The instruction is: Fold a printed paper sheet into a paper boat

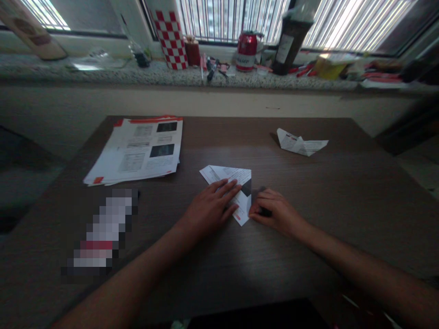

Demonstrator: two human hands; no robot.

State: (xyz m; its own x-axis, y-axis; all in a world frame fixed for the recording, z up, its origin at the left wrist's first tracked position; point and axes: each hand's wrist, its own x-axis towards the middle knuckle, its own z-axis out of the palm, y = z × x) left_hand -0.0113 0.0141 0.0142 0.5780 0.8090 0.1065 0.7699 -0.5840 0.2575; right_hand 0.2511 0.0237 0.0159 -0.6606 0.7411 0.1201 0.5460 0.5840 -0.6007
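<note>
A printed sheet of paper [233, 172], folded to a pointed shape, lies on the table in front of me. My left hand [214, 203] rests flat over its middle with the fingers stretched out, covering part of the print. At the paper's lower right edge, my right hand [270, 210] is closed, thumb and forefinger pinched together on the edge. A folded paper boat [302, 145] sits farther back on the right, touched by neither hand.
A stack of printed sheets [144, 151] lies at the back left of the dark wooden table [219, 274]. Nearer, a blurred-out rectangular object [106, 228] lies left of my left arm. Behind, the windowsill [120, 75] carries a red can [247, 50], a dark bottle [291, 41] and a checkered container [170, 39].
</note>
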